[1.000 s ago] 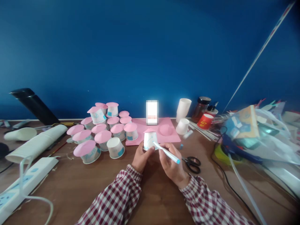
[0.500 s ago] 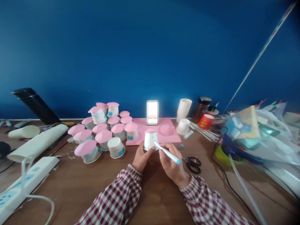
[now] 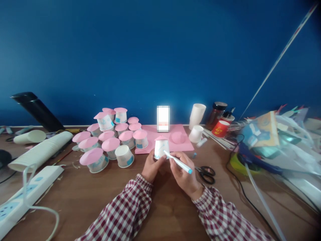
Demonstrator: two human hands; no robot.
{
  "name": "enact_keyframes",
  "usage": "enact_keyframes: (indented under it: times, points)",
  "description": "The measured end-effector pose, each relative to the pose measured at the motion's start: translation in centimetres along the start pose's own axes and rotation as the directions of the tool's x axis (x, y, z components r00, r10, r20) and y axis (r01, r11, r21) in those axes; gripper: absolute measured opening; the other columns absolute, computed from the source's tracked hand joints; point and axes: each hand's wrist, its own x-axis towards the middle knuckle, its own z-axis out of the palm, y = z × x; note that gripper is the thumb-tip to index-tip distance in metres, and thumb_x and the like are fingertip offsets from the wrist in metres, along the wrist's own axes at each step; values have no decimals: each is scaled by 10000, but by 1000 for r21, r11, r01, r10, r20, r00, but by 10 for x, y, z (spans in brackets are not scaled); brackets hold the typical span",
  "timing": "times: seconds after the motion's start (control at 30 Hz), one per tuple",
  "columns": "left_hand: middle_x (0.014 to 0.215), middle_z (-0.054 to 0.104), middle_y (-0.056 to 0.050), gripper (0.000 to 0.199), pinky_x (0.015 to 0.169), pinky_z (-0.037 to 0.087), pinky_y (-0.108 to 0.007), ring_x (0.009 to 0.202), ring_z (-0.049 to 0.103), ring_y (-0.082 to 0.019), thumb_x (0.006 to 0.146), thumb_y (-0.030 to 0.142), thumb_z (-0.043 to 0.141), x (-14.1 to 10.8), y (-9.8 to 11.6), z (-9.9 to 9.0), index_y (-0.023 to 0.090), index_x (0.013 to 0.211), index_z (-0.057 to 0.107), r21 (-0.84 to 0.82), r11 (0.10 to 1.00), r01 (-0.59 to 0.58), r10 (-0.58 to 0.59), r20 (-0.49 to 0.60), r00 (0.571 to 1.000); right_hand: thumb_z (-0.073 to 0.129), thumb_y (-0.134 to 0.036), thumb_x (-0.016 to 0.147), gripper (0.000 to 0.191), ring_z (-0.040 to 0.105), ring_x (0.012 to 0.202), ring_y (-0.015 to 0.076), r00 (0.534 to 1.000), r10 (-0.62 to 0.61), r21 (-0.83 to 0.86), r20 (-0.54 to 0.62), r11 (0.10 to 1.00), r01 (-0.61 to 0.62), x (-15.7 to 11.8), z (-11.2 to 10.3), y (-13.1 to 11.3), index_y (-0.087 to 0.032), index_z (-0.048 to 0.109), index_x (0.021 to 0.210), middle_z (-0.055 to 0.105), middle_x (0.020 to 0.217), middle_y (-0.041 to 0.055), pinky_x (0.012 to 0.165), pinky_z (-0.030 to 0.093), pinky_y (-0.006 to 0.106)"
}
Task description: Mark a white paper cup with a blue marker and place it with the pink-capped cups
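My left hand [image 3: 152, 165] is closed around the lower side of an upside-down white paper cup [image 3: 162, 147] that has a pink cone roof on top and blue lines on its wall. Between the fingers of my right hand [image 3: 183, 167] is a white marker with a blue end [image 3: 182, 163]; its tip is at the cup's wall. Behind the cup, a pink paper sheet [image 3: 147, 134] lies flat, with a pink paper cone [image 3: 178, 137] on it. To the left, several cups with pink roofs [image 3: 110, 144] stand grouped, and one roofless paper cup [image 3: 124, 156] is nearest my left hand.
Black scissors [image 3: 207, 174] lie right of my right hand. White cups [image 3: 196, 134], a red cup [image 3: 220, 129] and a hot glue gun [image 3: 255, 160] are further right. On the left are a stack of paper cups [image 3: 43, 150], a black flask [image 3: 37, 112] and a power strip [image 3: 27, 199].
The view has shifted slightly. The marker tip stays at the cup's lower wall, and a diagonal blue line shows more plainly on it. Both hands keep their hold.
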Motion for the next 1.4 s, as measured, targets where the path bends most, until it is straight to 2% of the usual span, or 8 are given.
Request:
enact_keyframes:
  times: [0.27, 0.7, 1.4]
  points:
    - [963, 637, -68, 421, 797, 436, -309, 879, 570, -200, 675, 336, 691, -2, 2, 2, 144, 1028, 565, 94, 995, -40, 41, -5, 999, 486, -200, 865, 128, 597, 841, 176, 1000, -22, 7, 11, 1000, 22, -1, 1, 2, -188, 562, 968, 614, 891, 66, 771, 500, 319]
    - [988, 631, -77, 420, 798, 444, -310, 881, 575, -198, 692, 341, 677, -3, 7, 3, 141, 1039, 550, 139, 989, -56, 55, 8, 998, 490, -201, 865, 115, 596, 834, 170, 1000, 2, -3, 28, 1000, -2, 0, -1, 1, -177, 567, 947, 613, 881, 65, 771, 498, 311]
    - [976, 619, -88, 494, 791, 452, -315, 875, 572, -197, 680, 372, 675, -4, 10, 4, 116, 1073, 520, 201, 979, -21, 24, -12, 1000, 494, -166, 861, 111, 583, 835, 167, 999, -19, 0, 29, 1000, 19, 0, 0, 3, -182, 548, 957, 605, 886, 62, 767, 487, 313]
